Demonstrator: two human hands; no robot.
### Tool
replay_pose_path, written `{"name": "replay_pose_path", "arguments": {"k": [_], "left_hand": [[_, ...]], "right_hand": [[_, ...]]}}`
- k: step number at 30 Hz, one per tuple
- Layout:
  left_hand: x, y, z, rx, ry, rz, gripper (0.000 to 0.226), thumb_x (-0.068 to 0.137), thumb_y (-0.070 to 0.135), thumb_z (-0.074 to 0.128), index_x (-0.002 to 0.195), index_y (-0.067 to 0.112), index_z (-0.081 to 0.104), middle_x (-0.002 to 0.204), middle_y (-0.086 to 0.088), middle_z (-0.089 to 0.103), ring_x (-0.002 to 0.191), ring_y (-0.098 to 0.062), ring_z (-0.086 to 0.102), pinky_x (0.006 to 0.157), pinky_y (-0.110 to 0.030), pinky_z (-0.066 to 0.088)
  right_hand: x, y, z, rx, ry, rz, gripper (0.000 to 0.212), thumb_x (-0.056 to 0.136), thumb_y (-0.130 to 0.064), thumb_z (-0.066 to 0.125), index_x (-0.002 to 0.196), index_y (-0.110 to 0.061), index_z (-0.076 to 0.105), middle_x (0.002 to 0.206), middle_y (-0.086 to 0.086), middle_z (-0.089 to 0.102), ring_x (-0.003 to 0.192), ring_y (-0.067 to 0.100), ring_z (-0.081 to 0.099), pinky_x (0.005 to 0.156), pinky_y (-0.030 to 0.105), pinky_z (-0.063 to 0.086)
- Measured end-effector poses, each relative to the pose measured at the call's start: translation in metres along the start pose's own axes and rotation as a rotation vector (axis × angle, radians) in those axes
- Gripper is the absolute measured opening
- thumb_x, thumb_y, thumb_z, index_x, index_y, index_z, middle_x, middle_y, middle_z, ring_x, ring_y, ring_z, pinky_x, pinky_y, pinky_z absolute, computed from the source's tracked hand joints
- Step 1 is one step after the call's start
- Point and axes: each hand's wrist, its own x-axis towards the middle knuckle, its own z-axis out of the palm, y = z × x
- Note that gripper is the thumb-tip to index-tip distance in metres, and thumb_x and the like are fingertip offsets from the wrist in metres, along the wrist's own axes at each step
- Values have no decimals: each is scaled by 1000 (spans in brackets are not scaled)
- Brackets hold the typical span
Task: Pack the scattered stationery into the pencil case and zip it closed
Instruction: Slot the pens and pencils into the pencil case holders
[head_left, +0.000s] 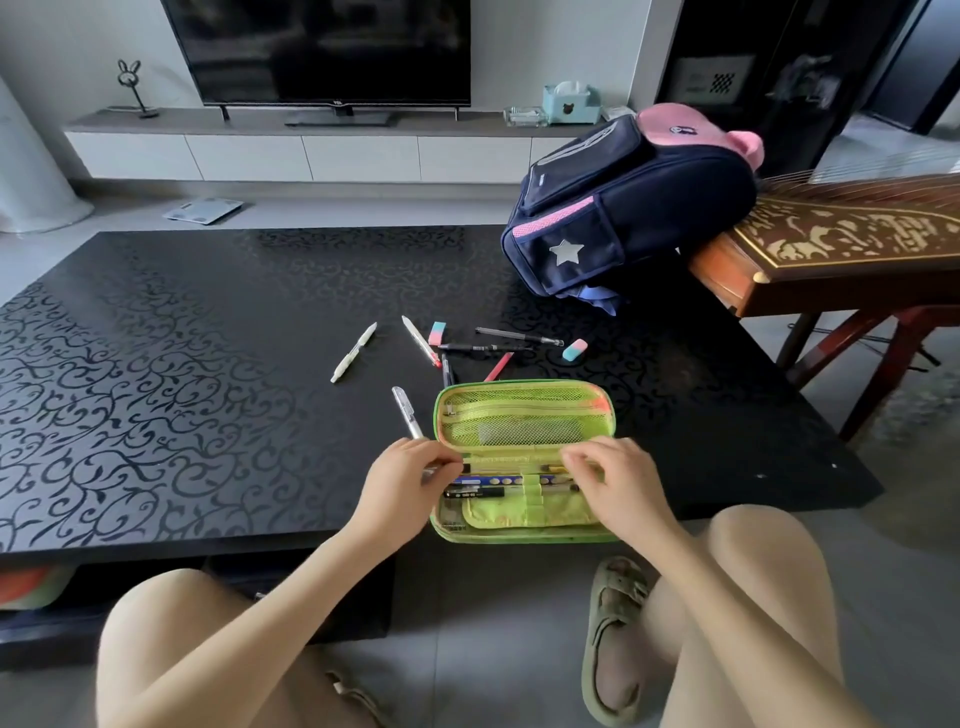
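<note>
The green pencil case (524, 415) lies open at the table's front edge, mesh lid flipped back, with several pens tucked in its lower half. My left hand (405, 475) pinches the near end of a clear pen (404, 410) at the case's left edge. My right hand (610, 478) has its fingers curled on the case's inner flap at the hinge. Scattered beyond the case lie a white pen (355, 352), a white-and-red pen (420, 340), two black pens (519, 336), a red pencil (498, 366) and two pink-teal erasers (437, 333) (574, 349).
A navy and pink backpack (623, 208) leans at the black patterned table's (208, 364) far right, against a wooden zither (841, 244). My knees and a sandalled foot (615, 639) are below the table edge. A TV stands on a cabinet behind.
</note>
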Motion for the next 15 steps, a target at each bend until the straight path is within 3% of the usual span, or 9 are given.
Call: {"name": "replay_pose_path", "arguments": {"k": [4,10,15], "left_hand": [[-16,-23,-3,58,-49,-55,7,83,20,67,88,20,72,78,15,61,77,-11,50,65,-12,33],[-21,-30,-5,128,-25,-43,5,80,17,70,83,21,72,79,12,65,74,-10,48,64,-10,33],[-16,-19,6,151,-45,68,11,73,15,77,81,22,73,73,9,67,67,-14,49,57,-15,36]], "right_hand": [[-11,40,13,-205,17,124,47,85,-47,33,106,-22,67,105,0,67,96,28,59,78,38,42],[-11,43,25,-186,33,129,28,91,-28,55,117,-17,60,110,2,65,101,30,56,83,41,43],[-12,44,28,-198,75,116,29,88,-29,51,113,-17,61,104,2,67,95,30,59,79,42,45]]}}
